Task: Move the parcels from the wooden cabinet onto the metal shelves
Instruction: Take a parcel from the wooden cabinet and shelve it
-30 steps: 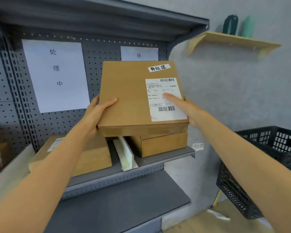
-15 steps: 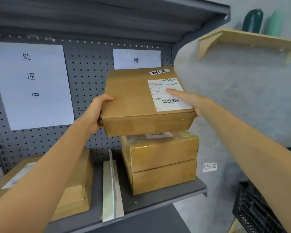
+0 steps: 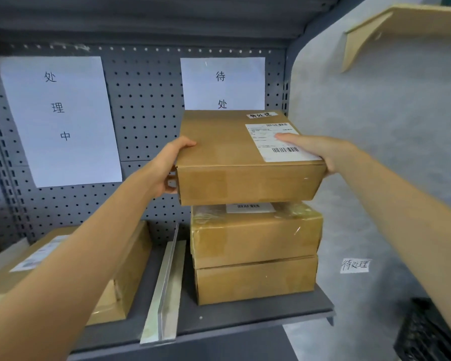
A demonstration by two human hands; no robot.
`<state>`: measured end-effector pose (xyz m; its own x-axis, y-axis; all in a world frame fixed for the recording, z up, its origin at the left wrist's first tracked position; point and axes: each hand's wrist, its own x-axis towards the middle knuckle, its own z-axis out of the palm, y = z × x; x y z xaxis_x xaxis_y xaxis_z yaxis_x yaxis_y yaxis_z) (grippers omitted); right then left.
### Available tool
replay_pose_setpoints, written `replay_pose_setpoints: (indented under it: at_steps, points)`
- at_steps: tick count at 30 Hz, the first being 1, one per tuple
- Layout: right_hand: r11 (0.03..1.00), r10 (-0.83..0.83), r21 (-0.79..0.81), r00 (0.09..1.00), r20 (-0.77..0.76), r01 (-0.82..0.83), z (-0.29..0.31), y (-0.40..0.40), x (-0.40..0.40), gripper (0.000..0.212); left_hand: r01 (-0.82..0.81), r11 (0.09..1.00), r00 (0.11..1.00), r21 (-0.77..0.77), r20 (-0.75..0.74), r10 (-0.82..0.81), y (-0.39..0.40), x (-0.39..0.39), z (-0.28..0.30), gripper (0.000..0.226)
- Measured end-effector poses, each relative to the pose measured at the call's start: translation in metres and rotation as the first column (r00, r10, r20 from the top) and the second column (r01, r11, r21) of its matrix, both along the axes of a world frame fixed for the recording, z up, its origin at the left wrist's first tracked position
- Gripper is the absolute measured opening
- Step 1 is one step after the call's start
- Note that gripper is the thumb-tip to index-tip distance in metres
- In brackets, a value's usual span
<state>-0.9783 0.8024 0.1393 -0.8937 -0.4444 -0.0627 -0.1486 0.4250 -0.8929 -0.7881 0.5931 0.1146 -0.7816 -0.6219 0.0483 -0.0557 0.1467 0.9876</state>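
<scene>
Both hands grip one cardboard parcel [image 3: 248,162] at the top of a stack on the grey metal shelf [image 3: 245,312]. The left hand [image 3: 168,165] clasps its left edge, thumb over the top; the right hand [image 3: 320,151] holds the right edge, thumb lying on the white shipping label [image 3: 276,142]. Whether the parcel already rests on the tape-wrapped parcel [image 3: 255,233] directly below cannot be told. That one sits on a plain brown parcel [image 3: 255,281]. Left of the stack stands a pale divider [image 3: 164,290], and beyond it lies another parcel [image 3: 125,269].
</scene>
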Motion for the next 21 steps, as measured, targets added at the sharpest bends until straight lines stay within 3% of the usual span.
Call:
replay_pose_setpoints:
  at_steps: [12, 21]
  points:
    - [0.997, 0.042, 0.068, 0.999, 0.021, -0.043, -0.019, 0.014, -0.01, 0.056, -0.099, 0.995, 0.994, 0.015, 0.047, 0.098, 0.023, -0.011, -0.019, 0.035]
    - [0.994, 0.026, 0.106, 0.998, 0.049, -0.031, -0.021, 0.017, -0.007, 0.045, -0.127, 0.975, 0.992, 0.183, 0.02, 0.126, 0.024, -0.013, -0.029, 0.029]
